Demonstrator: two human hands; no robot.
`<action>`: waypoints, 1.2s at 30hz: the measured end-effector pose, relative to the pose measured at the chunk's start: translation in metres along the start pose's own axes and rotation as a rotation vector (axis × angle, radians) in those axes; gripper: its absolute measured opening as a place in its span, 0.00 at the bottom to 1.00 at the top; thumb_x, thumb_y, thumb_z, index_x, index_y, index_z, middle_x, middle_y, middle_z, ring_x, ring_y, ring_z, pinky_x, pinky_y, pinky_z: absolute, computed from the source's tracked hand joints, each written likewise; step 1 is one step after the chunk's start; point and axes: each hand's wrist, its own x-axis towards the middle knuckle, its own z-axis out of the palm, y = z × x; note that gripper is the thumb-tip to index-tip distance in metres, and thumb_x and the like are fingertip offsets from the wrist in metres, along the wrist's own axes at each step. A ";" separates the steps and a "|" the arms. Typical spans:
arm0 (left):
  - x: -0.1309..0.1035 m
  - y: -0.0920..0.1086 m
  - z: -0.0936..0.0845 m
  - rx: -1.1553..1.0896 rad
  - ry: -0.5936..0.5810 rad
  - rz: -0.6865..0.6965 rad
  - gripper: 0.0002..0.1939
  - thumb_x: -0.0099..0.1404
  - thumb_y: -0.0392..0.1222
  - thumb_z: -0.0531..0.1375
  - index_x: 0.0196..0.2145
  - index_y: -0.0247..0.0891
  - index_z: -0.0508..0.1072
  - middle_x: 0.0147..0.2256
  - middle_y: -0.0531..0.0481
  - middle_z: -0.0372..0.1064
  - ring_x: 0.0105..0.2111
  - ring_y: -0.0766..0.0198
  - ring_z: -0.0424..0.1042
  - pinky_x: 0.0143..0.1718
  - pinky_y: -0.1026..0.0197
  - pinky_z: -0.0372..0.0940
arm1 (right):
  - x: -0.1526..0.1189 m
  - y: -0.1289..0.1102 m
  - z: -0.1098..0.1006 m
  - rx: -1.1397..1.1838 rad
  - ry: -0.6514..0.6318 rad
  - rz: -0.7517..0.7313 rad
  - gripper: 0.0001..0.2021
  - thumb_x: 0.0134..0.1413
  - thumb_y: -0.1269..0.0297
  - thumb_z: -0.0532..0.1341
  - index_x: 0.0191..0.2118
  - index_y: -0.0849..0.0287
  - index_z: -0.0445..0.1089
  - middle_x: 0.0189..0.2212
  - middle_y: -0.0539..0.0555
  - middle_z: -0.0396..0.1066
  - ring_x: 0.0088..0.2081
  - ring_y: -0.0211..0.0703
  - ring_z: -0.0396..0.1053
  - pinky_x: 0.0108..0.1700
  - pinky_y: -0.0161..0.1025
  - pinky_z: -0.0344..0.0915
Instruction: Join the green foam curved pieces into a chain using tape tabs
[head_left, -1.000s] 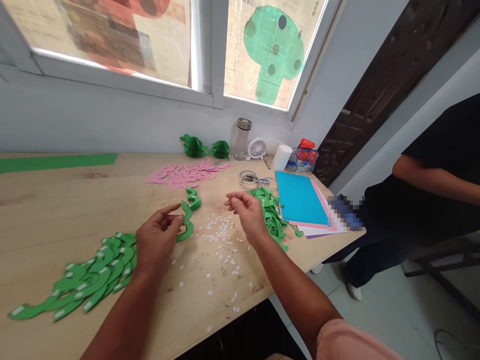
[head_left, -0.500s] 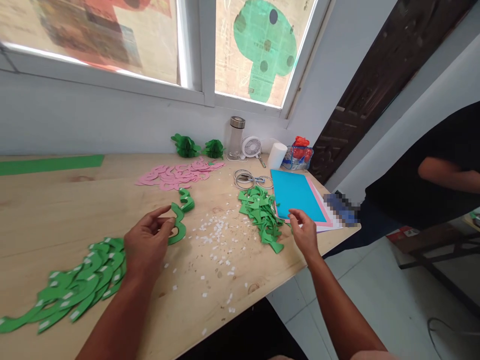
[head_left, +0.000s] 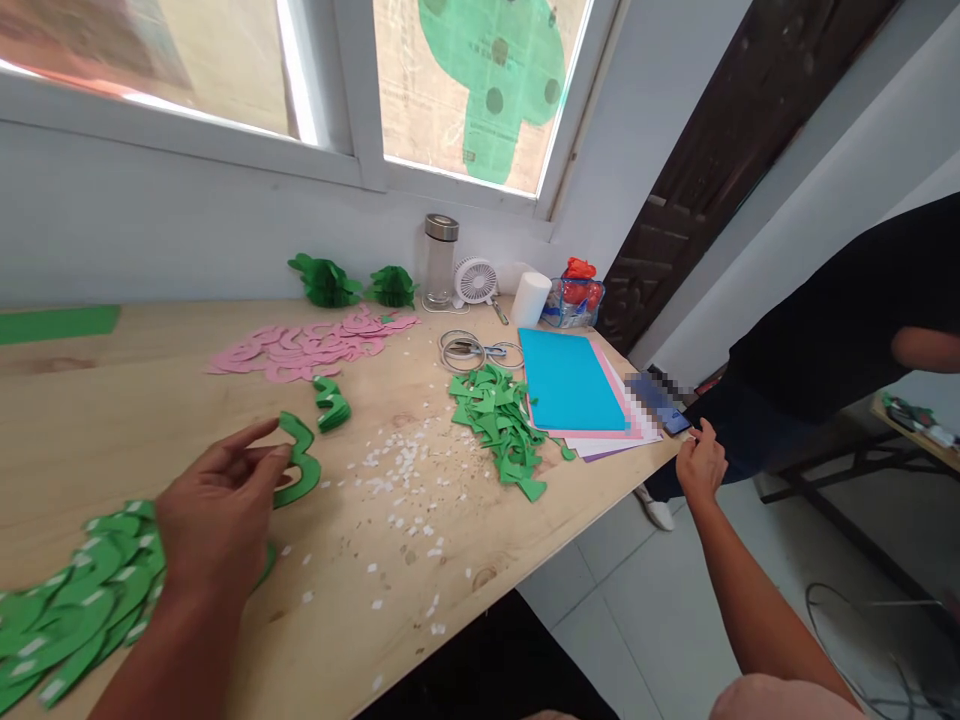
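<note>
Between the thumb and fingers of my left hand point(head_left: 225, 490) is a wavy green paper cutout point(head_left: 304, 465), held just above the wooden table. Under and beside that wrist lies a pile of green paper cutouts point(head_left: 94, 600) with white tabs on them. A small stack of curved green cutouts point(head_left: 330, 405) rests just beyond the held piece. My right hand point(head_left: 703, 460) is at the table's right corner, its bent thumb and fingers at the near end of a phone point(head_left: 675, 415). The phone lies flat and is partly blurred out. Green paper scraps point(head_left: 499, 425) are heaped mid-table.
Pink cutouts point(head_left: 307, 345), green paper puffs point(head_left: 326, 280), a glass bottle point(head_left: 440, 265) and a small fan point(head_left: 475, 282) stand or lie along the wall. Scissors point(head_left: 480, 350) lie by the scraps, beside blue sheets point(head_left: 574, 380). A person in black point(head_left: 847, 310) stands at right.
My right hand has moved right, from beside the green scraps to the phone. My left hand still holds the green cutout. The view has turned right, and the person's arm has shifted.
</note>
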 end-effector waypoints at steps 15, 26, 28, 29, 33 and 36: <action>-0.006 0.013 0.004 0.069 0.031 -0.025 0.29 0.40 0.46 0.62 0.43 0.37 0.76 0.23 0.54 0.67 0.21 0.69 0.64 0.20 0.68 0.61 | 0.012 -0.118 0.004 0.116 -0.043 -0.289 0.21 0.57 0.67 0.48 0.55 0.67 0.61 0.43 0.69 0.69 0.49 0.58 0.59 0.46 0.56 0.52; -0.011 0.019 0.008 0.068 0.048 -0.054 0.29 0.38 0.46 0.63 0.42 0.37 0.76 0.24 0.54 0.67 0.21 0.69 0.65 0.18 0.71 0.58 | -0.056 -0.185 -0.014 0.471 0.002 -0.665 0.18 0.59 0.66 0.49 0.54 0.58 0.62 0.42 0.59 0.72 0.48 0.50 0.63 0.50 0.48 0.56; -0.011 0.018 0.009 0.061 0.034 -0.058 0.27 0.38 0.46 0.63 0.40 0.37 0.77 0.24 0.54 0.67 0.21 0.68 0.65 0.20 0.68 0.60 | -0.056 -0.163 -0.009 0.447 -0.020 -0.603 0.18 0.59 0.66 0.49 0.54 0.59 0.62 0.42 0.59 0.72 0.47 0.50 0.63 0.49 0.48 0.57; -0.011 0.018 0.009 0.055 0.027 -0.059 0.26 0.38 0.46 0.63 0.39 0.37 0.77 0.23 0.54 0.67 0.21 0.68 0.64 0.21 0.67 0.62 | -0.055 -0.153 -0.007 0.430 -0.023 -0.575 0.18 0.59 0.65 0.49 0.53 0.59 0.63 0.41 0.59 0.72 0.47 0.51 0.63 0.49 0.48 0.56; -0.010 0.018 0.007 0.053 0.025 -0.041 0.25 0.39 0.46 0.63 0.38 0.38 0.77 0.23 0.54 0.67 0.21 0.68 0.64 0.22 0.67 0.62 | -0.046 -0.114 -0.002 0.321 -0.025 -0.442 0.18 0.56 0.63 0.50 0.51 0.61 0.65 0.44 0.61 0.71 0.48 0.52 0.63 0.50 0.49 0.56; -0.009 0.016 0.005 0.064 0.038 -0.030 0.27 0.40 0.45 0.63 0.41 0.37 0.77 0.23 0.55 0.67 0.21 0.69 0.65 0.20 0.69 0.60 | -0.037 -0.080 0.004 0.201 0.005 -0.208 0.19 0.53 0.62 0.50 0.48 0.62 0.67 0.45 0.62 0.70 0.48 0.55 0.62 0.49 0.52 0.55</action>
